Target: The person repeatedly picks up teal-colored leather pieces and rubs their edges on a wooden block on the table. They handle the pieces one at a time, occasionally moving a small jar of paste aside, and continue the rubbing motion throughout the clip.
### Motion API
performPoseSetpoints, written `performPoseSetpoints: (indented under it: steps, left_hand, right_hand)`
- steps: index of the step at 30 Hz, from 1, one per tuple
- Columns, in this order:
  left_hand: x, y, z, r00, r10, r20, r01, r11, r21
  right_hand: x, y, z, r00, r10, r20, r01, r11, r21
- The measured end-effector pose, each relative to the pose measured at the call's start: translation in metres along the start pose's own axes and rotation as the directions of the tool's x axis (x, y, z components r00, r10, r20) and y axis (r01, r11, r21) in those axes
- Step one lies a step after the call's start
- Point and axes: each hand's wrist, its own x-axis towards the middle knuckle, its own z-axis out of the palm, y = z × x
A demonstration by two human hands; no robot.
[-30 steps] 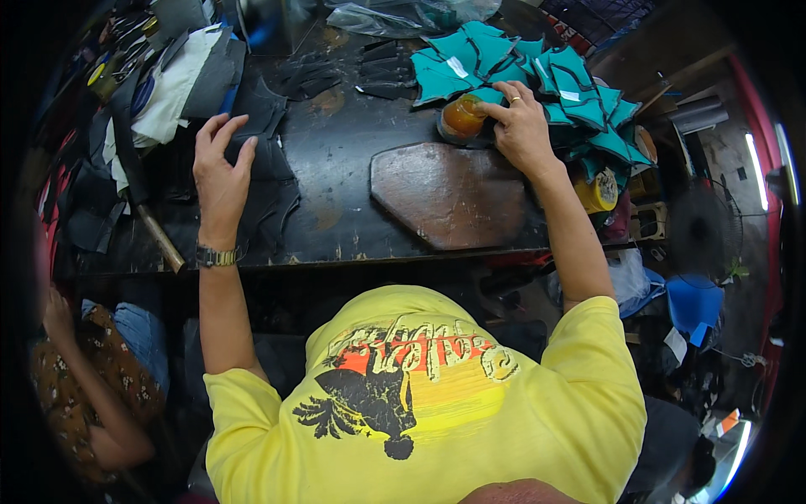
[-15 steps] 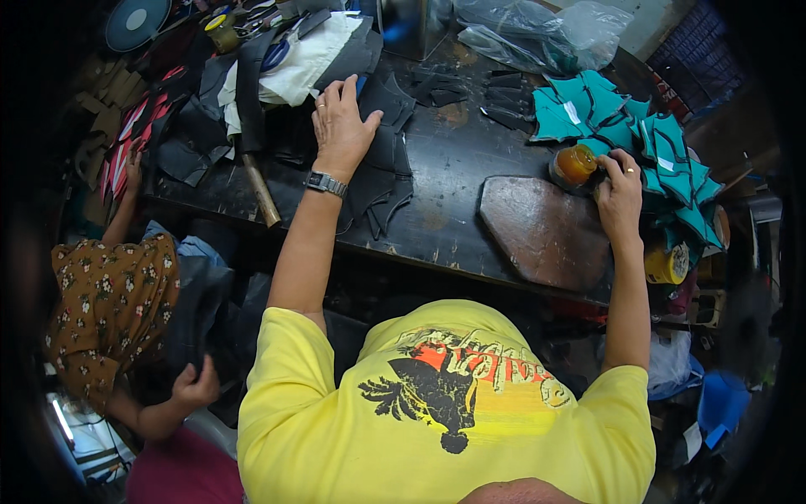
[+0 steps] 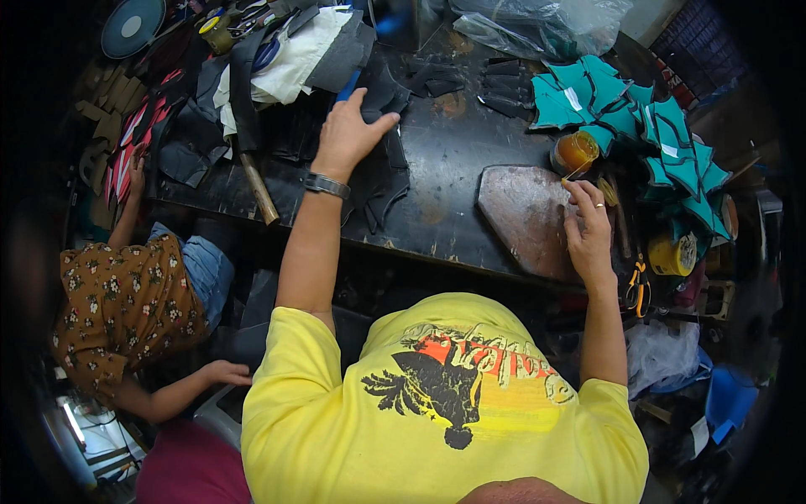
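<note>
Head view: left hand's point(image 3: 351, 139) grip is spread, thumb apart, by matte black pieces point(image 3: 386, 183). Right hand point(image 3: 591, 227) curls over the worn, angular brown slab point(image 3: 522, 217); can't tell if that grip's pinching anything. Shiny amber jar point(image 3: 574, 154) sits just beyond, on the scuffed bench point(image 3: 441, 189). Pointy teal pieces point(image 3: 588, 99) crowd the far right.

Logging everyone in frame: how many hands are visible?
4: the wearer's left hand by the black pieces, right hand at the board's right edge; a co-worker's upper hand by the red pieces, lower hand beside the yellow shirt. Others may be hidden.
</note>
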Motion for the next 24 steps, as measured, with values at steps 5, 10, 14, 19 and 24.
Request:
performPoseSetpoints:
  steps: [5,10,14,19,24]
  left_hand:
    - [-0.003,-0.005,-0.038,0.994,-0.102,0.031,0.106,0.964,-0.245]
    - [-0.044,0.021,-0.077,0.987,0.161,-0.004,-0.108,0.645,-0.757]
    - [-0.086,0.065,-0.044,0.884,0.442,0.153,-0.063,0.437,-0.897]
    - [-0.112,0.094,0.024,0.672,0.539,0.507,-0.098,0.744,-0.661]
    - [-0.108,0.090,0.034,0.578,0.455,0.678,-0.004,0.832,-0.555]
  right_hand:
    - [-0.011,0.007,0.007,0.996,0.084,0.006,-0.084,0.980,0.178]
    - [-0.021,0.014,0.014,0.972,0.184,-0.143,-0.094,0.870,0.485]
    - [-0.022,0.025,0.026,0.949,0.250,-0.191,-0.089,0.797,0.598]
    - [-0.021,0.037,0.022,0.989,0.117,-0.087,-0.104,0.985,0.138]
    - [-0.017,0.031,0.023,0.992,0.110,0.066,-0.104,0.992,-0.077]
